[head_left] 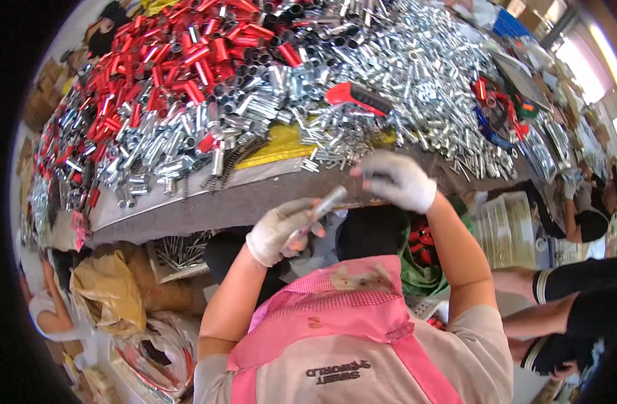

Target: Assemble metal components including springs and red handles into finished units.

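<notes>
My left hand (281, 231), in a white glove with bare fingertips, is closed round a silver metal tube (330, 202). The tube slants up to the right, in front of the table edge. My right hand (397, 180), gloved the same way, is over the table's front edge, a little right of the tube and apart from it. Its fingers are curled, with a dark patch between them; whether that is a small part or shadow, I cannot make out. Beyond it lie a pile of small silver pins and tubes (416, 87) and a red and black box cutter (359, 98).
Red tubes (194, 60) are heaped at the far left, with dark springs (231, 161) near the front edge. Under the table stand a box of metal rods (180, 256) and a yellow sack (106, 289). Clear plastic bins (503, 229) and another person's legs (557, 316) are at right.
</notes>
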Motion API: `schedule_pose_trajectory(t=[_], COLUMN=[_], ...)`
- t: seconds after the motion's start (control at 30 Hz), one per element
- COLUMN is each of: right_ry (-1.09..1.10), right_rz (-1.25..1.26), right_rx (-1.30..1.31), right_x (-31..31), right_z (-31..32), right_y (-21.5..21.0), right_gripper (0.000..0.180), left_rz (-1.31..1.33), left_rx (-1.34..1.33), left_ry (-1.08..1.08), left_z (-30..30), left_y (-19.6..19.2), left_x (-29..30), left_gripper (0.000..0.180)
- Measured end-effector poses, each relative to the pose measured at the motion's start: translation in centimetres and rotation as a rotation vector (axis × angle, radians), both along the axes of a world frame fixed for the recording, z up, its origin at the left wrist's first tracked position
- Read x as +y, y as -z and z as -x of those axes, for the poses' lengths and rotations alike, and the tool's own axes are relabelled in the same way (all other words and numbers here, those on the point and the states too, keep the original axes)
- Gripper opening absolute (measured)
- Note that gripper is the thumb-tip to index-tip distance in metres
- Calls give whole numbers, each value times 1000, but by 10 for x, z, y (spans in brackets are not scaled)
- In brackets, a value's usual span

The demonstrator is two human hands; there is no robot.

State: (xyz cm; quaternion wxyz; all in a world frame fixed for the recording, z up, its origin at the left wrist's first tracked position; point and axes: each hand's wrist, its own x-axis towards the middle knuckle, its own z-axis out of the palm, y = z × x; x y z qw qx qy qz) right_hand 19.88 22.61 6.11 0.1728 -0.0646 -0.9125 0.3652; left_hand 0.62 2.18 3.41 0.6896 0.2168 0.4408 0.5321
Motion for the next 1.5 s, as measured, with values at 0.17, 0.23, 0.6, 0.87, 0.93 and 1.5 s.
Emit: schedule_pose_trajectory(t=[0.17,0.23,0.6,0.87,0.93,1.5], right_ry=[-174,-159,-111,-123,-20,641], right_rz=[406,516,-480,-828,-833,-939], right_rx=[-250,-366,87,240,316,-156], right_x=[-47,-44,-47,-18,-1,187], right_z=[29,44,225,262,247,230], right_y=[10,5,-23,25,25,-65], right_gripper=[29,31,41,38,38,29], left_rz=[-73,16,-35,-91,-89,-71], left_rx=[246,198,-159,-61,-32,-61], left_ry=[73,-71,-748,-643,-633,-548], left_z=[-3,2,20,42,47,72], left_y=[-4,5,29,28,31,35], left_x=[-10,-20,-59,-71,-71,-33], left_gripper=[33,35,22,31,31,22])
